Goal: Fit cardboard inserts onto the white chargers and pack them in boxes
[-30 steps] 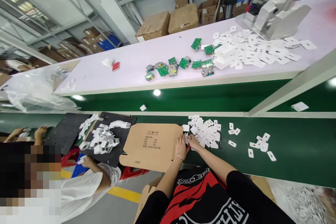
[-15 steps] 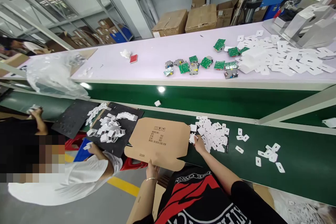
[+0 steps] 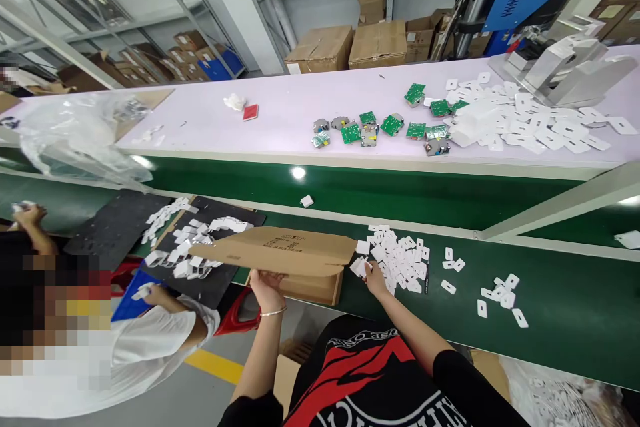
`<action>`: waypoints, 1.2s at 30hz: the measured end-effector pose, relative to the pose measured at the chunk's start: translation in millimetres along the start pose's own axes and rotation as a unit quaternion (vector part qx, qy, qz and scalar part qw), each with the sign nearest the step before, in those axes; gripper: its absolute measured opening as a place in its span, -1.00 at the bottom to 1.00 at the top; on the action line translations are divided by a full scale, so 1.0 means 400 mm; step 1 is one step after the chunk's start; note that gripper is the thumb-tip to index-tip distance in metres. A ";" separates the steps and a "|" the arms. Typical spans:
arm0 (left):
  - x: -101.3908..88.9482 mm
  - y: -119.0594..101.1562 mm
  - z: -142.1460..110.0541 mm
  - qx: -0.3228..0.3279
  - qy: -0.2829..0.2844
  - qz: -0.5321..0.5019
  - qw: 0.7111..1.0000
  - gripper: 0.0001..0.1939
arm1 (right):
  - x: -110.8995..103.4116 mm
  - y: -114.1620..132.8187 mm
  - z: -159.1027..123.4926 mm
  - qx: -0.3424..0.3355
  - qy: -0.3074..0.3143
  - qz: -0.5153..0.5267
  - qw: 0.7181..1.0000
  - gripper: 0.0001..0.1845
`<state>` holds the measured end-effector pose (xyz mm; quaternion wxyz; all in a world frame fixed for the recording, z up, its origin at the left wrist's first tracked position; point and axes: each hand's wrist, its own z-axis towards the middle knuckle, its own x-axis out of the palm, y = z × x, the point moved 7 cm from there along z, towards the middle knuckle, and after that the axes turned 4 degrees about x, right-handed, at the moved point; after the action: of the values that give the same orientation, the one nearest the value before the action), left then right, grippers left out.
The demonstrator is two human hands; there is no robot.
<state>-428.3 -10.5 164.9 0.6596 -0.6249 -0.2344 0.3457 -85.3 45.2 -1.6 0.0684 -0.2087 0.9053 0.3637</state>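
Observation:
My left hand (image 3: 267, 290) grips the near edge of the cardboard box lid (image 3: 285, 250), which is tilted up. Below the lid, part of the cardboard box's wall (image 3: 313, 288) shows; the inside is mostly hidden. My right hand (image 3: 376, 280) is closed on a small white plastic piece (image 3: 361, 267) just right of the box. Beside that hand lies a loose pile of white plastic plates (image 3: 397, 257) on the green bench. How many pieces are in my right fingers I cannot tell.
Black boards carry white parts (image 3: 190, 247) to the left, where a co-worker's hand (image 3: 157, 295) holds something white. More white plates (image 3: 500, 293) lie to the right. Green circuit boards (image 3: 393, 124) and a large heap of plates (image 3: 525, 120) occupy the raised shelf.
My left hand has raised the box lid from lying nearly flat to tilted, uncovering part of the box below. My right hand stays by the pile.

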 end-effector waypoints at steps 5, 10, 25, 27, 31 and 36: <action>0.162 -0.074 0.083 0.018 0.049 -0.066 0.996 -0.56 | 0.000 -0.003 -0.002 -0.001 -0.012 0.002 1.000 -0.59; 0.321 -0.098 0.119 0.048 0.110 -0.046 0.992 -0.53 | 0.001 -0.007 -0.001 0.005 -0.021 0.005 1.000 -0.58; 0.520 -0.013 0.103 0.134 0.319 0.178 0.921 -0.42 | -0.005 -0.016 0.001 0.021 -0.031 0.016 0.999 -0.57; 0.505 -0.012 0.092 0.148 0.323 0.214 0.910 -0.36 | -0.004 -0.018 0.002 0.021 -0.032 0.017 0.999 -0.57; 0.498 -0.011 0.095 0.165 0.329 0.283 0.886 -0.28 | -0.004 -0.019 0.005 0.018 -0.038 0.016 0.999 -0.57; 0.535 0.019 0.100 0.142 0.360 0.330 0.861 -0.37 | -0.007 -0.016 0.009 0.015 -0.047 0.011 0.999 -0.58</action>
<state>-320.0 176.3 135.4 0.6271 -0.6464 0.2905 0.3234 -80.3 44.4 -7.5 0.1102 -0.1803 0.9087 0.3600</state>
